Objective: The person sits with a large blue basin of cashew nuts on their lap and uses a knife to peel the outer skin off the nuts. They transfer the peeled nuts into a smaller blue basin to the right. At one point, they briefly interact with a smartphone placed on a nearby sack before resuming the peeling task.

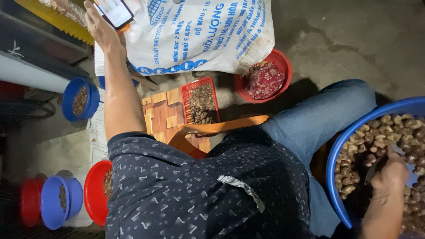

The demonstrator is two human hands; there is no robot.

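Observation:
My left hand [100,29] is stretched out at the top left and grips a phone [114,10] with a lit screen, in front of a large white printed sack [199,35]. At the lower right, my right hand [390,176] rests inside a big blue basin [333,164] filled with brownish nuts [380,132]. Its fingers are closed around what looks like a dark slender tool [372,171]. My dark patterned shirt and jeans fill the middle of the view.
A red mesh basket of nuts [201,104] and a red bowl of reddish shells [265,79] stand by the sack. An orange plastic seat [208,132] is under me. Small blue bowls [79,99] [59,201] and red bowls [95,192] holding nuts stand at the left.

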